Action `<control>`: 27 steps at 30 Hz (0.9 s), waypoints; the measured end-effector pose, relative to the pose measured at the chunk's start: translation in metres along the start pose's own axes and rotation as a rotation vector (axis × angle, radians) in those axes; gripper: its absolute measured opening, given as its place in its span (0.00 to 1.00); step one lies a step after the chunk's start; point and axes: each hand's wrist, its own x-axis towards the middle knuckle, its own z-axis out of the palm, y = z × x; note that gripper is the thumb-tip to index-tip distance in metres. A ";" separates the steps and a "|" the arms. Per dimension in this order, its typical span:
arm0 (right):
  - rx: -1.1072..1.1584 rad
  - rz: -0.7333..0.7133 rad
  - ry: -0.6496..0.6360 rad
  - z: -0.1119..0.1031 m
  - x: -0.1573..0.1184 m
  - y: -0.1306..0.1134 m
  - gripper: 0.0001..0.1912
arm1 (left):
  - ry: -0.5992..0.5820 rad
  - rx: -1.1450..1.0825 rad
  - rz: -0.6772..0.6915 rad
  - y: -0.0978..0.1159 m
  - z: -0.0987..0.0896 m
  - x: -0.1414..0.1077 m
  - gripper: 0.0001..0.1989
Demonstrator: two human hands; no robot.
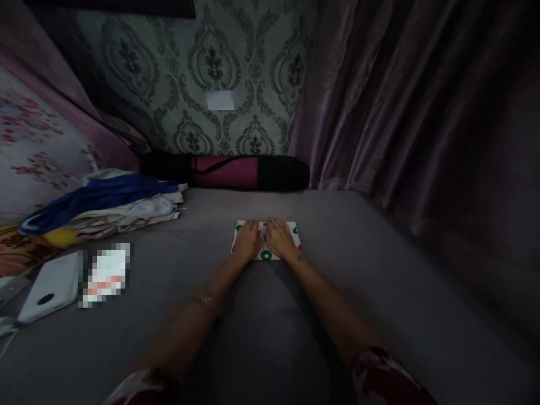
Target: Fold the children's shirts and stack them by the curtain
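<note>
A small white rectangle, paper or cloth, with green, red and yellow printed shapes [265, 255] lies flat on the grey bed sheet [270, 315] ahead of me. My left hand [248, 239] rests palm down on its left half, fingers stretched forward. On the right half lies my right hand [279, 236], also flat, with its fingers pointing away from me. The two hands are close together, a narrow strip of the print showing between them. Both cover much of the printed piece, so its exact kind is hard to make out.
To the left lie a pile of folded clothes [126, 194], a white boxy device [53, 287] and a blurred-out item [107, 274]. A long black and maroon bag [225, 171] lies along the patterned wall [253, 73]. Purple curtains [358, 95] hang at the right.
</note>
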 end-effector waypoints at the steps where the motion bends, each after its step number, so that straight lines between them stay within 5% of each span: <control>1: 0.015 -0.057 -0.034 0.007 0.001 -0.004 0.24 | -0.029 0.011 0.031 0.002 0.006 0.001 0.21; 8: 0.102 -0.028 -0.145 0.033 0.003 0.000 0.28 | -0.148 0.089 0.012 -0.005 0.023 0.001 0.26; 18: 0.038 0.116 -0.106 0.033 0.000 0.021 0.30 | -0.194 0.088 -0.156 -0.030 0.017 -0.002 0.34; 27: -0.032 0.278 -0.108 0.025 -0.006 0.051 0.31 | -0.220 0.061 -0.166 -0.033 0.013 -0.003 0.35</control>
